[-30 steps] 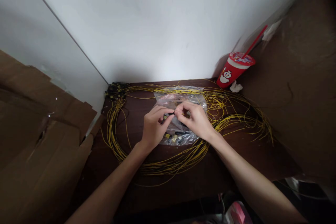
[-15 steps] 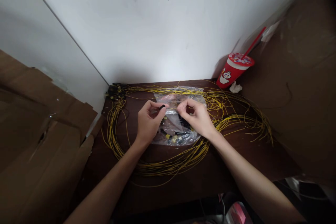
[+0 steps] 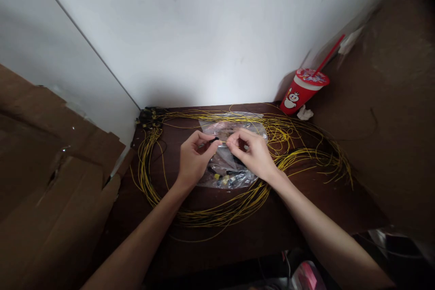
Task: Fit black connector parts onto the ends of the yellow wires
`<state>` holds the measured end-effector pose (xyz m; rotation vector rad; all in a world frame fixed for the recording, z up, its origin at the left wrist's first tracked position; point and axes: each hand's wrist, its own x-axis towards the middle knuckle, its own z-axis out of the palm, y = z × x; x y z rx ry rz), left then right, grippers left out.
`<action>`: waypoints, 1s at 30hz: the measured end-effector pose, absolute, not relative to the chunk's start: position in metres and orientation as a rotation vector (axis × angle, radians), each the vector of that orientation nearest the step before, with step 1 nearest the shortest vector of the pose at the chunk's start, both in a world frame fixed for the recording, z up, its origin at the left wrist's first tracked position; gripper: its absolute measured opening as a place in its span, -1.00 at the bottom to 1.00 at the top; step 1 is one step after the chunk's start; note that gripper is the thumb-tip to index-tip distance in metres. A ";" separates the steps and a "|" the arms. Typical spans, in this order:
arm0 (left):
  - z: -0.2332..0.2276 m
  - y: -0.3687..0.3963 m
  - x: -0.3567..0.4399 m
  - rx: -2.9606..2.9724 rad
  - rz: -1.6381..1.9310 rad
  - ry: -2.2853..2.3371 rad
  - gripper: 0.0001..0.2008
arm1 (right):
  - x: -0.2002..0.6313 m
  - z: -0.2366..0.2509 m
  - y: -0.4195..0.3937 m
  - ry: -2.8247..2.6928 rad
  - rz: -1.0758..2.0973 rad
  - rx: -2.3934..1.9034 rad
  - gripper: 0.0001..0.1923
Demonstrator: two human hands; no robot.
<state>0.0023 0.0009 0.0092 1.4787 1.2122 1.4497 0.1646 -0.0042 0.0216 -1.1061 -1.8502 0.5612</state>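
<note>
- My left hand [image 3: 193, 161] pinches a small black connector [image 3: 215, 139] between thumb and forefinger, held up above the clear plastic bag [image 3: 227, 163].
- My right hand [image 3: 253, 154] has its thumb and forefinger closed on the end of a thin yellow wire [image 3: 222, 142], its tip just beside the connector; whether the two touch is too small to tell.
- Half a second ago my hands were further apart, the right fingertips well clear of the connector; now they have drawn together so the fingertips nearly meet over the bag.
- A second ago both hands were pressed together lower down on the bag; now they sit a little higher, with a narrow gap between them.
- The bag lies where it was, in the middle of the dark wooden table [image 3: 258, 231], with small black and yellow parts in its near end.
- Loops of yellow wire bundle [image 3: 217, 215] ring the bag, unchanged, with a cluster of black plugs [image 3: 148, 117] at the far left corner.
- A red cup with a straw [image 3: 302, 90] stands at the far right by the wall, unmoved, with a crumpled white scrap [image 3: 305, 113] just beside it.
</note>
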 end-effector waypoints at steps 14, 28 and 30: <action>0.006 0.001 0.001 1.594 1.415 1.182 -0.89 | 0.166 0.020 -0.004 -1.907 0.526 -1.074 -0.88; 0.005 -0.001 0.002 1.568 1.389 1.178 -0.90 | 0.164 0.021 -0.006 -1.918 0.479 -1.068 -0.87; 0.005 -0.001 0.002 1.593 1.391 1.182 -0.91 | 0.163 0.020 -0.007 -1.924 0.461 -1.068 -0.86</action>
